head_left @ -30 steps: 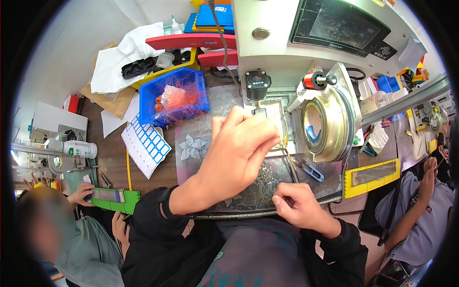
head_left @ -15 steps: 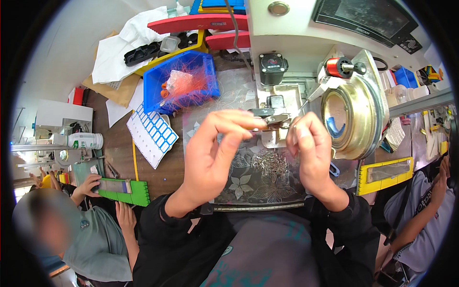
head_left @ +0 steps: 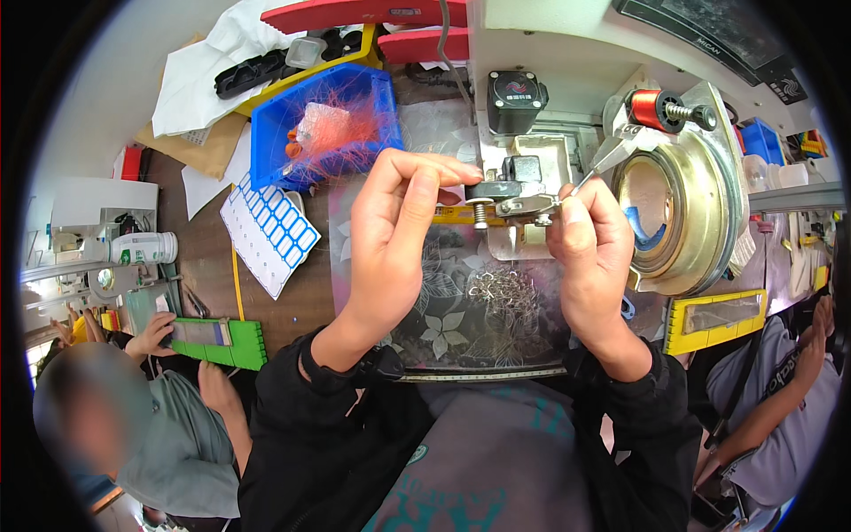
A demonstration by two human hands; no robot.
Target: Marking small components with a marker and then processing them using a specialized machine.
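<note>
My left hand (head_left: pixel 390 230) is raised on the left of a small tabletop machine, fingers bent and close together. Its fingertips meet the black wheel (head_left: pixel 493 190) beside a spring-loaded screw (head_left: pixel 480 215); anything between them is too small to make out. On the other side, my right hand (head_left: pixel 592 253) pinches thumb and forefinger at the end of the metal clamp (head_left: pixel 528 204). Whatever it holds there is hidden by the fingertips. A thin pointed metal arm (head_left: pixel 607 158) reaches down to this spot. Below lies a heap of small bent wires like fish hooks (head_left: pixel 505 295).
A spool of red thread (head_left: pixel 656 108) sits above a large brass-coloured ring (head_left: pixel 651 222). At left are a blue bin (head_left: pixel 266 164) with red fibres and a label sheet (head_left: pixel 266 235). A co-worker's hand (head_left: pixel 152 337) touches a green holder (head_left: pixel 244 346); a yellow holder (head_left: pixel 714 321) lies right.
Both hands have moved in to the machine's wheel and clamp, the right fingertips now at the clamp's end. The whole view has shifted slightly.
</note>
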